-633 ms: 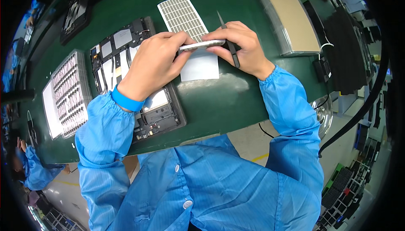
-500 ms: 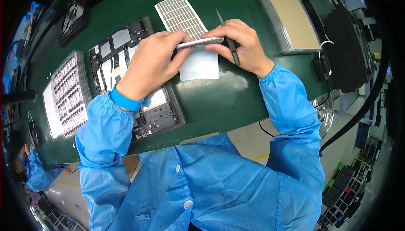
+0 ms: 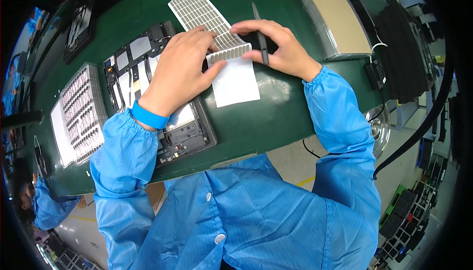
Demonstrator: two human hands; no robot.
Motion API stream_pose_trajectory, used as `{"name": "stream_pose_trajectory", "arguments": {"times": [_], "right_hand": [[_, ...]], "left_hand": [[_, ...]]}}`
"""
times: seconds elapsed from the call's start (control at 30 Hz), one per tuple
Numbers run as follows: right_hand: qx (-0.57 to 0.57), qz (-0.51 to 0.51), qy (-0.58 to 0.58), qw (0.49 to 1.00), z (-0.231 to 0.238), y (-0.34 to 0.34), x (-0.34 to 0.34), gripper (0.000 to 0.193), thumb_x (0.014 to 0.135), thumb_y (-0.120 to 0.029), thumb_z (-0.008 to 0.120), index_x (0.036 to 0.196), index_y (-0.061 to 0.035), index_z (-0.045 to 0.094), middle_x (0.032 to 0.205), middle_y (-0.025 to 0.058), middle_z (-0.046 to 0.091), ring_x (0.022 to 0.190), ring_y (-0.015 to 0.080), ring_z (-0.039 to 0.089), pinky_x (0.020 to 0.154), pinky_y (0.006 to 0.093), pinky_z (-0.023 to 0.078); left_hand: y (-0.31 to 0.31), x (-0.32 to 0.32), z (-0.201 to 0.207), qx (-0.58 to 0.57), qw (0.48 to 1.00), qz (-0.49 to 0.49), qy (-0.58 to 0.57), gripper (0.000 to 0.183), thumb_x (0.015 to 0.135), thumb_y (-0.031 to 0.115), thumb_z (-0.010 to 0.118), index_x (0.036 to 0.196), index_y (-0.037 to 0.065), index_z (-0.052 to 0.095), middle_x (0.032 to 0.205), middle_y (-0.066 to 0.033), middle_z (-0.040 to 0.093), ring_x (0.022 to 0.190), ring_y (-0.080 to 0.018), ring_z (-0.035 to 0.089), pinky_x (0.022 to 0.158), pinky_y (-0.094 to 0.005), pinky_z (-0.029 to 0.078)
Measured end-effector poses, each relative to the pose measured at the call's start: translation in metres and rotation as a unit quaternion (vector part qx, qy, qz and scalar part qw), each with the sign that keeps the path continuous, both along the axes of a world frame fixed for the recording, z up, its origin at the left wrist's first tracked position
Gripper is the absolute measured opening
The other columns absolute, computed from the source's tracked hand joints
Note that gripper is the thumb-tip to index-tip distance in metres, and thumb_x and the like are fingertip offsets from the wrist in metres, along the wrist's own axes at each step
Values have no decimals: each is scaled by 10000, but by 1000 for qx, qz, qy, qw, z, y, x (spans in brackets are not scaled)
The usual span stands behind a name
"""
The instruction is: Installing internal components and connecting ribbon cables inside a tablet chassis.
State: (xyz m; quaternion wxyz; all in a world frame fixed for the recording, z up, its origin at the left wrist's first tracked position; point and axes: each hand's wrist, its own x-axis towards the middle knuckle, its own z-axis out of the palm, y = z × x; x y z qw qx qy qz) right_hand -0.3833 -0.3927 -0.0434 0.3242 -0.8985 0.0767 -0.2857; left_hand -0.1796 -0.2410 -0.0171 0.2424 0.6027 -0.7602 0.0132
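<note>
My left hand (image 3: 183,68) rests on a white sheet (image 3: 235,79) whose top edge carries a row of small grey strips, its fingertips on the sheet's upper left. My right hand (image 3: 276,48) pinches the same sheet at its top right corner while black tweezers (image 3: 260,37) lie tucked between its fingers. Under my left wrist an opened dark device (image 3: 148,97) lies on the green table (image 3: 276,117), with white and grey parts showing inside. Just beyond the hands lies a long white sheet of grey strips (image 3: 199,13).
A tray of many small grey parts (image 3: 76,115) sits at the left. A stack of tan sheets in a clear tray (image 3: 335,18) is at the far right, beside black equipment and cables (image 3: 409,58). Another dark device (image 3: 79,23) lies far left. A person in blue (image 3: 42,206) works at lower left.
The sheet, earlier held up edge-on between both hands, now lies flat on the table with its strip row facing up. Both hands have lowered onto it.
</note>
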Motion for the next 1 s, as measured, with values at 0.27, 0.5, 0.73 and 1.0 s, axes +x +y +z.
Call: {"name": "stream_pose_trajectory", "arguments": {"times": [0.27,0.5,0.73,1.0], "right_hand": [[195,-89,-121,969,8,-21,-11,378,1079,-322,447,1209,-30,649,889,67,712,734,92,603,704,221,496],[389,-42,13,920,7,-12,-7,210,960,-214,677,1048,-24,668,762,28,657,599,53,563,522,194,441],[362,-52,75,928,12,-11,-7,194,951,-182,683,1035,-9,654,794,46,682,628,61,604,536,196,473],[359,-57,111,925,14,-11,-4,167,954,-132,665,1036,13,650,797,58,686,603,59,592,521,189,451]], "left_hand": [[-1,2,13,33,995,-92,20,310,900,279,665,1136,78,649,1313,-196,577,1312,-377,479,1099,-491,360],[5,-1,13,123,983,-114,-73,354,990,327,542,1307,222,662,1488,-156,477,1373,-358,430,1182,-512,263],[8,-4,9,101,984,-112,-92,378,993,372,529,1317,222,654,1479,-177,482,1364,-379,438,1166,-512,292],[7,-5,0,79,988,-110,-72,380,993,401,525,1292,219,672,1471,-179,491,1357,-391,448,1173,-510,280]]}}
